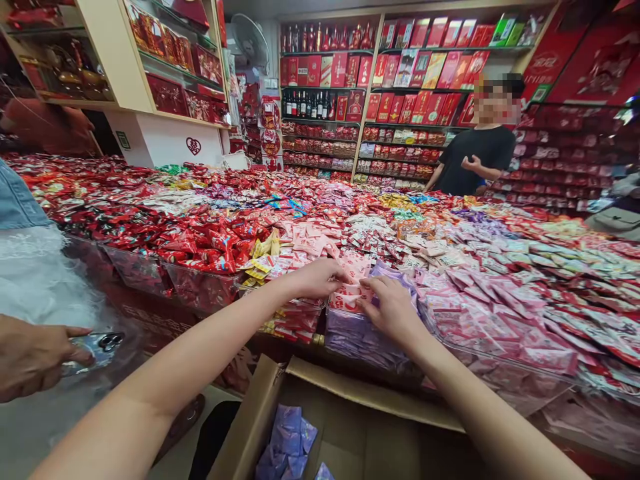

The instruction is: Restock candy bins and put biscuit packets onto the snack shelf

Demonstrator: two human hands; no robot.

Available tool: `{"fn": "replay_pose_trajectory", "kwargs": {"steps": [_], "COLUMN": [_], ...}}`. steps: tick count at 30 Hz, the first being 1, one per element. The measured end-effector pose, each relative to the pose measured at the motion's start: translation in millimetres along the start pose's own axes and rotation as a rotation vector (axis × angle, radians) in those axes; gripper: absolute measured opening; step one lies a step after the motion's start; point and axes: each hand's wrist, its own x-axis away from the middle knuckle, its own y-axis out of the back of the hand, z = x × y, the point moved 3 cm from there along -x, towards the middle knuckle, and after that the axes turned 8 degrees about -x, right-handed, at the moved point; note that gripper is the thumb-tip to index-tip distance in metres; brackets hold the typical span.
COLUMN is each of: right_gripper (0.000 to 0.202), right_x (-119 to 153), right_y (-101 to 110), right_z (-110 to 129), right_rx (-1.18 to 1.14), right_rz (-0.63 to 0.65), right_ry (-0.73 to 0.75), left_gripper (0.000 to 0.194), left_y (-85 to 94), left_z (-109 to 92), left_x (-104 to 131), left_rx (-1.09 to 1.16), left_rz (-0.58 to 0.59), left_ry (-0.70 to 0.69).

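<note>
Pink packets [349, 301] between left grip [320, 279] and right grip [391, 303], fingertips [369, 284] touching them, cannot tell if pinched

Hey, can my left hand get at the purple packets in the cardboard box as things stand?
Probably yes: the cardboard box is open on top, and nothing seems to cover the purple packets visible inside. The left hand is up at the pink packets, so it would need to come down.

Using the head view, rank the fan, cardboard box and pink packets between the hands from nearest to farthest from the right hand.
1. Pink packets: at the right hand's fingertips.
2. Cardboard box: open, lower down.
3. Fan: far back, upper left.
</note>
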Motion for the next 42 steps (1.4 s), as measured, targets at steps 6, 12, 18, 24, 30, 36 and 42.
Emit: {"fn": "replay_pose_trajectory", "kwargs": {"steps": [6,12,18,24,30,36,42], "right_gripper": [0.026,0.029,0.029,0.027,0.027,0.024,0.026], "right_x": [0.9,-0.7,0.3,2.7,3.8,6.7,6.5], "right_y": [0.4,-4.7,-3.2,-2.5,-6.7,-6.0,-5.5], "right_z": [-3.4,-8.5,-9.0,-4.4,-3.3,-2.7,-1.7], "right_rx": [0.035,-0.042,-0.067,0.005,0.026,0.027,0.021], "right_rz": [-0.021,0.011,-0.003,-0.038,-0.033,-0.034,-0.043], "right_ry": [-0.051,-0.005,-0.012,-0.069,-0.106,-0.121,-0.131], "left_gripper": [0.036,0.035,0.026,0.028,0.024,0.034,0.035], "left_y": [-2.0,-4.3,-5.5,-6.9,-6.5,-17.3,-25.2], "left_z": [-12.6,-10.6,-3.7,10.7,1.4,-29.0,-35.9], "left_x": [7.5,-2.2,-36.7,-18.6,-4.7,13.8,23.4], "left_rx": [-0.257,-0.203,-0.032,-0.109,-0.239,-0.323,-0.406], "left_rz": [-0.083,-0.150,0.006,-0.034,-0.047,-0.181,-0.221], "left_ry": [-0.084,-0.006,0.020,0.151,0.184,0.087,0.190]}}
